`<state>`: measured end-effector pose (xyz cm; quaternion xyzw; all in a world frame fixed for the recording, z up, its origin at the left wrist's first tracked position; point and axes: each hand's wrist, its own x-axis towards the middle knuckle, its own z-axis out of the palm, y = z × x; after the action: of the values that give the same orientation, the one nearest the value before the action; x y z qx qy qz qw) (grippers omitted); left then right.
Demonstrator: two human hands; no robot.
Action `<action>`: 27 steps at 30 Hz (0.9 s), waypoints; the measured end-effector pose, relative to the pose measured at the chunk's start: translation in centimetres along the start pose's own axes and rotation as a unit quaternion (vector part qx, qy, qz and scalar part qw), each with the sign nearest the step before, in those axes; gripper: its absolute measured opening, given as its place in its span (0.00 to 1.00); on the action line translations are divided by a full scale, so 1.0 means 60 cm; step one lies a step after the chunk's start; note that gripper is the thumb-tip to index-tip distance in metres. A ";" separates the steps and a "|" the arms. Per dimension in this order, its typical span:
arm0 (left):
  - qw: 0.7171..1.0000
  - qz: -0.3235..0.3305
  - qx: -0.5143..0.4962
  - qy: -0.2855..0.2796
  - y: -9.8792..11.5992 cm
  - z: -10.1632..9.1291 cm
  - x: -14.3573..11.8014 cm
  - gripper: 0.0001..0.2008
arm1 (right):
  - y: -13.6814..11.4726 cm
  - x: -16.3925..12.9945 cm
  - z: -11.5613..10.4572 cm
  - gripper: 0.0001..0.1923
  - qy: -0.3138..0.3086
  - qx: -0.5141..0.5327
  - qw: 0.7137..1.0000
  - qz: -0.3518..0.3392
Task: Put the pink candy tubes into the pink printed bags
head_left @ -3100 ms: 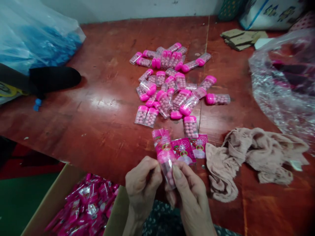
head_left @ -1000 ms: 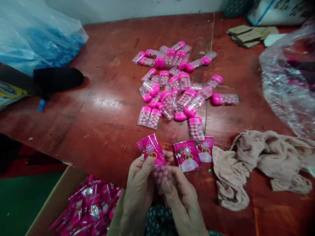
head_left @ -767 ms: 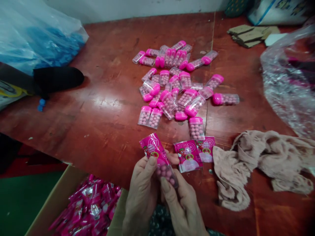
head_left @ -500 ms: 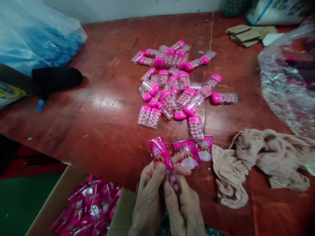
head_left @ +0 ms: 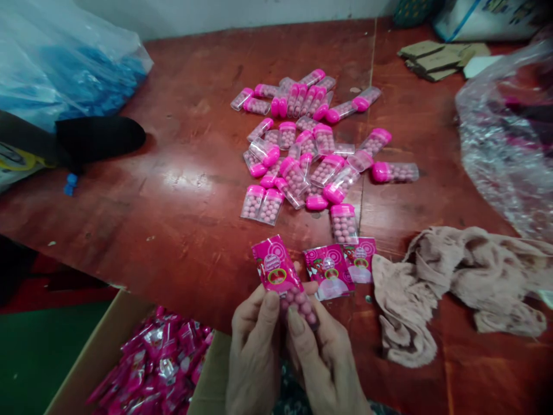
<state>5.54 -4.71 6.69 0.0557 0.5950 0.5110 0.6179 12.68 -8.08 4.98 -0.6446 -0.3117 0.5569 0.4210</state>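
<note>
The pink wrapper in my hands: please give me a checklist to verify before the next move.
Wrapper held by the left hand: ok, thumb at its lower edge.
Container held by the right hand: ok, thumb on its clear end.
Container fully covered: not ok, pink balls show below the wrapper.
Container's covered end closed: cannot tell, wrapper hides it.
Cloth away from both hands: ok, lies to the right.
Box open on top: ok, pink packets visible inside.

The packet [head_left: 276, 266] leans further left than half a second ago, its printed face turned fuller upward, more balls [head_left: 299, 302] showing. The left hand [head_left: 254, 349], earlier pinching its edge, now lays a thumb on its front.
</note>
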 end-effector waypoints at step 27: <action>0.998 -0.009 0.039 0.046 -0.003 -0.009 -0.009 0.07 | 0.023 0.001 0.014 0.24 -0.006 -0.019 0.999 -0.034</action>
<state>5.33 -5.46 6.81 0.0509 0.6428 0.4839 0.5916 11.79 -8.50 3.74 -0.6378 -0.3466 0.5403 0.4257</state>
